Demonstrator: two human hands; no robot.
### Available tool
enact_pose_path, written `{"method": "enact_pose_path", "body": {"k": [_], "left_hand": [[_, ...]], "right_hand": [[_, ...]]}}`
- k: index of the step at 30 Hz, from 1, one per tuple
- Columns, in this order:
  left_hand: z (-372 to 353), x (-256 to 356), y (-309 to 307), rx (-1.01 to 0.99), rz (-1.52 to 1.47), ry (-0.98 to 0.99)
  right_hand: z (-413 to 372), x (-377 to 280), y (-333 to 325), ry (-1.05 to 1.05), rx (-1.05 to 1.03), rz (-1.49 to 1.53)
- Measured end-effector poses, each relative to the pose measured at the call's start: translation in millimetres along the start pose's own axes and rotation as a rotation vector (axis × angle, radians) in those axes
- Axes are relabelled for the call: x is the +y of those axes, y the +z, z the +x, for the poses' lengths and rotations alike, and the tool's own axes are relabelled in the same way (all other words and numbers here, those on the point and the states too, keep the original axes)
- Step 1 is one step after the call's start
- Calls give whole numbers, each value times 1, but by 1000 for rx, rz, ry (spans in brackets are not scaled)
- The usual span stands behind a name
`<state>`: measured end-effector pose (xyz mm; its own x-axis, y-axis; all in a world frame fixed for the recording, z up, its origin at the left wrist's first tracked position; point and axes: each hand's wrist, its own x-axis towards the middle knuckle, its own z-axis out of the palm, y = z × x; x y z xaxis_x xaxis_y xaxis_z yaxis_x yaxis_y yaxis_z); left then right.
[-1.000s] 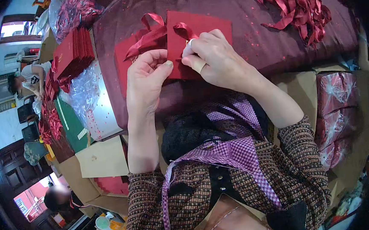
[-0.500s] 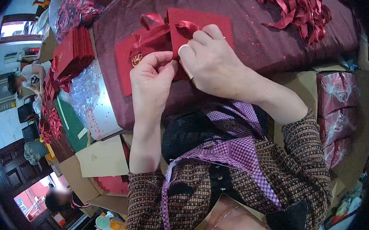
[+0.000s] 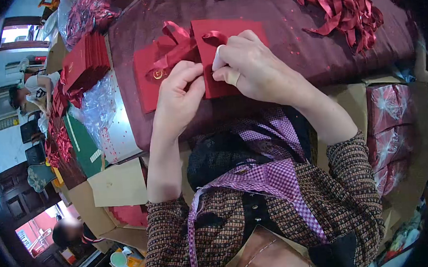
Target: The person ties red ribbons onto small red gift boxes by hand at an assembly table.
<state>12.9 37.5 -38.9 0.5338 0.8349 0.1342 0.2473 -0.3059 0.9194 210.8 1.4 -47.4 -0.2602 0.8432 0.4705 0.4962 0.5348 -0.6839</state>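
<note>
A red gift bag [image 3: 239, 27] lies flat under my hands, with a loop of shiny ribbon [image 3: 214, 36] on its face. To its left, and partly under it, lies another red piece [image 3: 148, 96] bearing a gold mark and a ribbon. My left hand [image 3: 181, 93] is closed, thumb and forefinger pinching at the bag's left edge. Just across from it my right hand [image 3: 254, 68] is closed low over the bag's face; it wears a ring and a white finger cover [image 3: 218, 58]. What its fingertips pinch is hidden.
Loose red ribbons [image 3: 347, 10] are heaped at the table's far right. A stack of red bags [image 3: 87, 63] stands at the left, beside clear plastic [image 3: 97, 102]. Cardboard boxes flank me, the right one holding plastic-wrapped red packs [image 3: 388, 106]. Two people are off to the left.
The bag has slid slightly toward me and to the left. My fingertips, which were close together, are a little farther apart, and my right hand has turned somewhat.
</note>
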Motion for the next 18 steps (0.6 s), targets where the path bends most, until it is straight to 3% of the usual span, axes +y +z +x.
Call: {"method": "enact_pose_path", "body": {"k": [3,5,8,10,14,16,18], "left_hand": [[2,5,-1,-77,49,-34],[2,5,-3,-110,107,9],[3,9,-7,-131,159,66],[4,16,-5,-137,182,101],[3,20,1,-73,190,126],[3,14,-5,-87,109,26],[-3,9,-6,6,-81,-58]], "right_hand": [[-3,-2,0,-64,50,-56],[-3,-4,-5,-16,-30,-101],[14,-6,-37,237,-287,202],[16,7,-30,-231,-16,-44],[28,13,-23,-422,-49,-188],[32,11,-32,-434,-53,-228],[30,10,-39,-418,-225,-95]]}}
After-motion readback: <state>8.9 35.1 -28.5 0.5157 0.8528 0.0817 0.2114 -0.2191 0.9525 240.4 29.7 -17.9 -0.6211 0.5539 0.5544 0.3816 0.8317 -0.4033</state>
